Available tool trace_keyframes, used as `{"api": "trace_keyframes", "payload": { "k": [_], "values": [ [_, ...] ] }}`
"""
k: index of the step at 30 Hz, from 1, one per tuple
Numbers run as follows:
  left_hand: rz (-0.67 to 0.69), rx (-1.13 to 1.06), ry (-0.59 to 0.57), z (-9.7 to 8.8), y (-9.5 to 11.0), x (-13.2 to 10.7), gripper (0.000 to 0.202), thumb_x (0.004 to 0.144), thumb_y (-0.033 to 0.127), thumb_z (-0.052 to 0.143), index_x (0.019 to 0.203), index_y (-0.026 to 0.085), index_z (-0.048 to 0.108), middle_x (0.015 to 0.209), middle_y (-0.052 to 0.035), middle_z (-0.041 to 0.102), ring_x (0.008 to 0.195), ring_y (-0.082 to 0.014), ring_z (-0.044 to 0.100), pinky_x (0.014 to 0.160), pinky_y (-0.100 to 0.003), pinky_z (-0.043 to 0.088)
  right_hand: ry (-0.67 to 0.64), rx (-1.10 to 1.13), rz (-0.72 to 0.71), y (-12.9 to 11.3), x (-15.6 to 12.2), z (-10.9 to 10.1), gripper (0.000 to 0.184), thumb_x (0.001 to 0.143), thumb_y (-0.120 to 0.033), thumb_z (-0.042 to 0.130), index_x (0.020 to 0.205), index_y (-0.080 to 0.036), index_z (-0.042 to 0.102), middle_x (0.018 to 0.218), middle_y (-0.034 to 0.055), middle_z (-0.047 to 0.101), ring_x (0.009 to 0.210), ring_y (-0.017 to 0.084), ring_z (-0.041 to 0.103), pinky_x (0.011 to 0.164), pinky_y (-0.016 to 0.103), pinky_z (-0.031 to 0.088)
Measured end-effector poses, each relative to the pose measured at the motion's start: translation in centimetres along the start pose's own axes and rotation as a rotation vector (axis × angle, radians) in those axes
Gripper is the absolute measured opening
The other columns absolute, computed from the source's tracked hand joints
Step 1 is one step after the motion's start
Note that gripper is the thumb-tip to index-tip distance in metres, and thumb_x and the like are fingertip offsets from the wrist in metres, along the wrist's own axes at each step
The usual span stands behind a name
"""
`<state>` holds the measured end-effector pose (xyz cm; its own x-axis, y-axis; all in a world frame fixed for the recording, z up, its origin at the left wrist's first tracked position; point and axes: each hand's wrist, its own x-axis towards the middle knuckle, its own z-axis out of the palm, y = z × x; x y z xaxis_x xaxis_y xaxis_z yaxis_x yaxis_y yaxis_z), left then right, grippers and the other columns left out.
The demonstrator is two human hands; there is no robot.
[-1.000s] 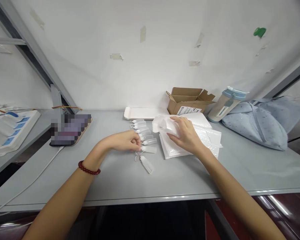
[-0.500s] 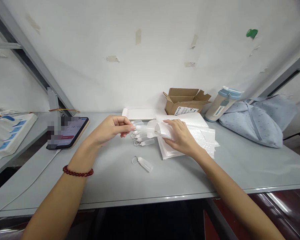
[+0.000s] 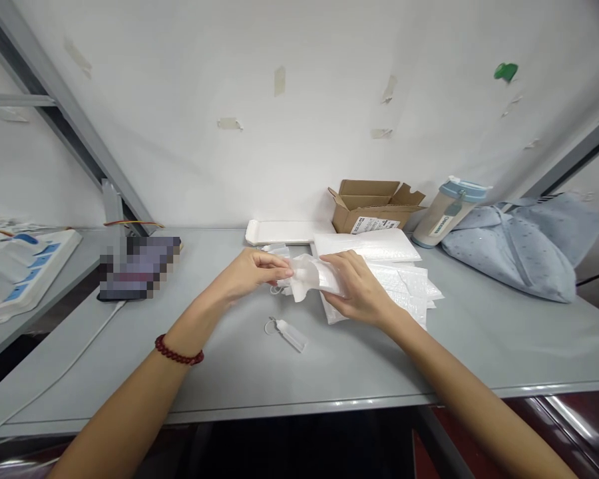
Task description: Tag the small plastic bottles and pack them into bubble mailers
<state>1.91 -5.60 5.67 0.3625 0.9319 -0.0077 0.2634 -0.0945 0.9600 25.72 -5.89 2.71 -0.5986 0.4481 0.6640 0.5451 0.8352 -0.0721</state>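
Observation:
My right hand (image 3: 357,289) grips a white bubble mailer (image 3: 312,278) with its open mouth turned left. My left hand (image 3: 252,273) is pinched at that mouth, its fingertips closed on a small clear bottle that is mostly hidden inside. One small clear dropper bottle (image 3: 290,332) with a looped cap lies alone on the grey table (image 3: 259,372) in front of my hands. A few more small bottles (image 3: 278,250) lie just behind my left hand. A stack of white bubble mailers (image 3: 394,266) lies under and behind my right hand.
A flat white tray (image 3: 279,231) and an open cardboard box (image 3: 374,206) stand at the back by the wall. A tumbler (image 3: 446,211) and a blue cloth bag (image 3: 519,243) are at the right. A phone (image 3: 140,266) with a cable and a power strip (image 3: 24,263) are at the left.
My left hand picked a small bottle from the row on the table, lifted it and brought it to the mailer's mouth. My right hand lifted the mailer slightly toward it.

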Motion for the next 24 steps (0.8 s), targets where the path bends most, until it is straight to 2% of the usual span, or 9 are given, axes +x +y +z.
{"api": "trace_keyframes", "payload": {
  "k": [4, 7, 12, 16, 19, 24],
  "values": [
    [0.180, 0.049, 0.006, 1.2, 0.3, -0.4, 0.017, 0.077, 0.036, 0.067, 0.079, 0.022, 0.077, 0.092, -0.0049, 0.071, 0.084, -0.0189, 0.061, 0.071, -0.029, 0.049, -0.048, 0.028, 0.022, -0.1, 0.0, 0.0, 0.049, 0.079, -0.018, 0.055, 0.126, -0.019, 0.039, 0.104, 0.0120, 0.058, 0.092, 0.027, 0.052, 0.075, 0.040, 0.044],
    [0.239, 0.121, 0.015, 2.1, 0.3, -0.4, 0.018, 0.080, 0.035, 0.063, 0.080, 0.023, 0.076, 0.086, -0.0037, 0.070, 0.081, -0.0180, 0.061, 0.065, -0.027, 0.047, -0.075, 0.044, 0.020, -0.2, 0.0, -0.1, 0.051, 0.078, -0.018, 0.054, 0.127, -0.021, 0.037, 0.105, 0.0115, 0.058, 0.091, 0.027, 0.052, 0.075, 0.041, 0.044],
    [0.163, 0.123, -0.011, 3.3, -0.4, -0.1, 0.020, 0.079, 0.034, 0.061, 0.077, 0.020, 0.075, 0.074, -0.0020, 0.070, 0.071, -0.0163, 0.059, 0.063, -0.027, 0.045, -0.070, 0.038, -0.028, -0.6, 0.0, -0.1, 0.054, 0.075, -0.016, 0.054, 0.126, -0.020, 0.037, 0.106, 0.0118, 0.059, 0.089, 0.026, 0.052, 0.074, 0.040, 0.044],
    [0.116, 0.126, 0.082, 3.8, -0.5, 0.0, 0.019, 0.077, 0.031, 0.062, 0.071, 0.018, 0.074, 0.067, -0.0009, 0.068, 0.063, -0.0147, 0.057, 0.058, -0.026, 0.043, -0.071, -0.015, -0.023, -0.8, 0.2, -0.3, 0.056, 0.074, -0.020, 0.057, 0.126, -0.019, 0.037, 0.109, 0.0126, 0.057, 0.095, 0.028, 0.050, 0.077, 0.041, 0.042],
    [0.096, 0.110, 0.200, 3.5, -0.1, 0.0, 0.019, 0.074, 0.034, 0.066, 0.072, 0.018, 0.075, 0.071, -0.0023, 0.071, 0.064, -0.0153, 0.058, 0.058, -0.025, 0.043, -0.126, -0.072, 0.062, -0.5, 0.3, -0.7, 0.064, 0.073, -0.028, 0.061, 0.130, -0.018, 0.033, 0.116, 0.0146, 0.054, 0.102, 0.031, 0.048, 0.084, 0.045, 0.040],
    [0.065, 0.072, 0.338, 1.6, -0.1, 0.0, 0.021, 0.072, 0.037, 0.070, 0.076, 0.018, 0.076, 0.074, -0.0031, 0.073, 0.064, -0.0156, 0.059, 0.056, -0.025, 0.043, -0.245, -0.148, 0.242, 0.5, 0.3, -1.3, 0.072, 0.074, -0.037, 0.063, 0.134, -0.019, 0.030, 0.115, 0.0148, 0.051, 0.104, 0.034, 0.047, 0.086, 0.048, 0.038]
  ]
}}
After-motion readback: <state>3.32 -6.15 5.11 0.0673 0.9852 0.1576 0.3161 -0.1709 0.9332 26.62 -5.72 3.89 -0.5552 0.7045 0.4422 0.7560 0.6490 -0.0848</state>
